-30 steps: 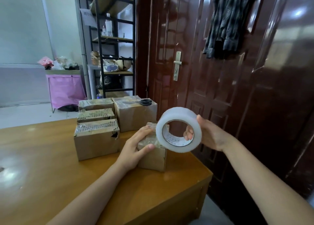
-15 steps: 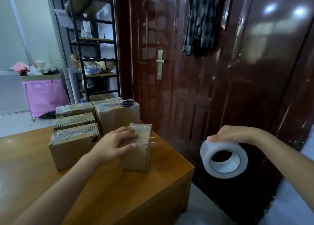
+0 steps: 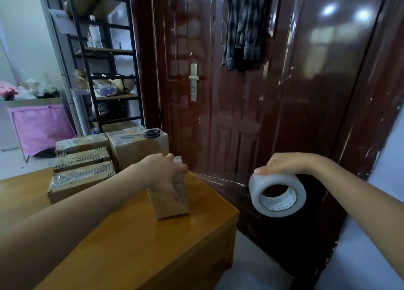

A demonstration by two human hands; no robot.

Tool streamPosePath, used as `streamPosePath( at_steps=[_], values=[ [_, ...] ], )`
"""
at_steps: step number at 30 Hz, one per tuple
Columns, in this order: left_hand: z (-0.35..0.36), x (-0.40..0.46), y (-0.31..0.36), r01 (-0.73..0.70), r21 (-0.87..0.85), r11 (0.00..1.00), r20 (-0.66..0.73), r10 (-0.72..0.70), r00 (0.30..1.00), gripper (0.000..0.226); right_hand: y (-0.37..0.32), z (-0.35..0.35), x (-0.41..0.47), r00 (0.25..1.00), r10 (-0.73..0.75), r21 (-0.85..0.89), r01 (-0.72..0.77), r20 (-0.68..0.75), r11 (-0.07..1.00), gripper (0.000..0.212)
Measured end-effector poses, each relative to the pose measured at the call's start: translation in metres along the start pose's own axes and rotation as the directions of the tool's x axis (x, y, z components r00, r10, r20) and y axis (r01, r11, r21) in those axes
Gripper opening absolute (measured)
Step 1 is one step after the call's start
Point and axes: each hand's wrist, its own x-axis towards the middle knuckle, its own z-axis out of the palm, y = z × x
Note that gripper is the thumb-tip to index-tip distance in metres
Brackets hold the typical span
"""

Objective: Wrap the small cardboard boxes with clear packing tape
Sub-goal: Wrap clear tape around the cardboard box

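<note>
Cardboard box point(image 3: 172, 204) clamped by left hand point(image 3: 166, 173); glossy round tape roll point(image 3: 277, 194) gripped by right hand point(image 3: 284, 164)

Indoor light was moderate, brighter at the left. Ceiling lamps glared off the glossy door point(image 3: 284, 106) and tabletop point(image 3: 135, 241). Wide-angle distortion bent the edges; details looked soft.
</note>
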Motion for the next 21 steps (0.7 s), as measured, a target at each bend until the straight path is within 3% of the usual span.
streamPosePath(
  at_steps=[2,4,6,12,16,21],
  values=[
    [0.003,-0.003,-0.011,0.018,-0.254,0.967,-0.047,-0.031,0.998,0.097,-0.004,-0.009,-0.003,0.999,-0.039,0.037,0.04,-0.023,0.999,0.066],
    [0.014,-0.009,-0.018,0.001,-0.499,0.867,-0.129,-0.076,0.989,0.112,-0.011,-0.017,-0.006,0.995,-0.083,0.065,0.086,-0.049,0.994,0.063],
    [0.033,-0.015,-0.017,-0.045,-0.611,0.79,-0.2,-0.099,0.975,0.12,-0.018,-0.022,-0.006,0.992,-0.113,0.08,0.117,-0.058,0.99,0.063],
    [0.089,-0.032,-0.001,-0.115,-0.832,0.542,-0.296,-0.259,0.919,0.102,-0.045,-0.003,0.01,0.994,-0.105,-0.066,0.104,-0.006,0.992,0.069],
    [0.108,-0.039,-0.004,-0.094,-0.764,0.639,-0.375,-0.32,0.87,0.102,-0.059,0.012,0.023,0.995,-0.098,-0.131,0.101,0.029,0.986,0.058],
    [0.094,-0.037,-0.01,-0.173,-0.643,0.746,-0.445,-0.18,0.877,0.111,-0.055,0.018,0.032,0.997,-0.064,-0.218,0.07,0.036,0.974,0.058]
  ],
)
